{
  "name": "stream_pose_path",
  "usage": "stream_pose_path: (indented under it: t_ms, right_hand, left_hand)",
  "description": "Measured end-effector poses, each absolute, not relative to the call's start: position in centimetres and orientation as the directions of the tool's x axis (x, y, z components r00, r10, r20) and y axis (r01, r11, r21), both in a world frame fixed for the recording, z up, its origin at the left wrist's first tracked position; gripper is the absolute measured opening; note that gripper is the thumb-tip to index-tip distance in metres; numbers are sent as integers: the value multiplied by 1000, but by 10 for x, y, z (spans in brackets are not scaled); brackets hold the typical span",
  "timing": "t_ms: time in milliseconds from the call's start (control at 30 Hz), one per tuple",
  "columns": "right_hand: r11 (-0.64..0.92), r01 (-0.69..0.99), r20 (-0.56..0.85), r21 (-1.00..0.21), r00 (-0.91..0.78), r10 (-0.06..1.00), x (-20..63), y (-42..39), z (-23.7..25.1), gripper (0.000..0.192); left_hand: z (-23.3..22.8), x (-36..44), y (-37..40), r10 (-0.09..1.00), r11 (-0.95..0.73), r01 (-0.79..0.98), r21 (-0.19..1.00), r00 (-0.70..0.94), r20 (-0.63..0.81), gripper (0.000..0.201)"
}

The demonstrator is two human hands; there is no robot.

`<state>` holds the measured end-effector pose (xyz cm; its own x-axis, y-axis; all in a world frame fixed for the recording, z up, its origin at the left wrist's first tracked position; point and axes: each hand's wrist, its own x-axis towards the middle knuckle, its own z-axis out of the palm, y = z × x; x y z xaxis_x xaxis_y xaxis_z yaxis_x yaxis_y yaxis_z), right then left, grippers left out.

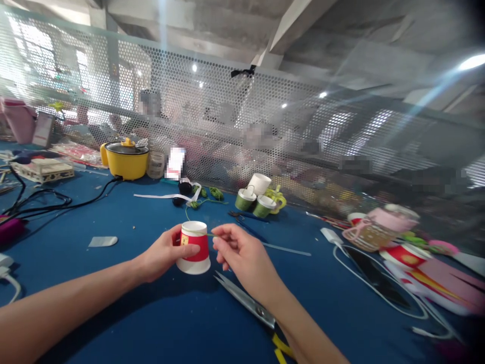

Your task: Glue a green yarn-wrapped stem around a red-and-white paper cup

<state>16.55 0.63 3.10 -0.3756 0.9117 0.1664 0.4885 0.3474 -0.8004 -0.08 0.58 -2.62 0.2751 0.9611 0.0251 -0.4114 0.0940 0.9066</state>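
Observation:
An upside-down white paper cup [194, 247] with a red band stands on the blue table [151, 313] near its middle. My left hand [164, 253] grips the cup from the left, thumb across the red band. My right hand [242, 255] is just right of the cup, its thumb and forefinger pinched on a thin green string [210, 235] at the cup's side. A pair of scissors [250, 301] with yellow handles lies on the table under my right wrist.
A yellow electric pot [126, 159] with a black cord stands at the back left. Green-wrapped cups [254, 201] and green cord sit behind the cup. Craft pieces, a phone and white cables [379, 288] crowd the right. A perforated metal screen [235, 121] borders the far edge.

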Motion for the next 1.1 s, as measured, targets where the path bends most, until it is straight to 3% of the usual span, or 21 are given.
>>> stream_pose_path:
  t_ms: [200, 1100]
  right_hand:
    - [519, 550, 351, -654, -386, 853, 166, 8, 32, 13]
    - [475, 479, 314, -738, -379, 870, 168, 11, 28, 16]
  left_hand:
    - [-28, -2, 4, 951, 98, -386, 917, 307, 28, 40]
    - [-25, -2, 2, 895, 145, -415, 898, 441, 60, 42]
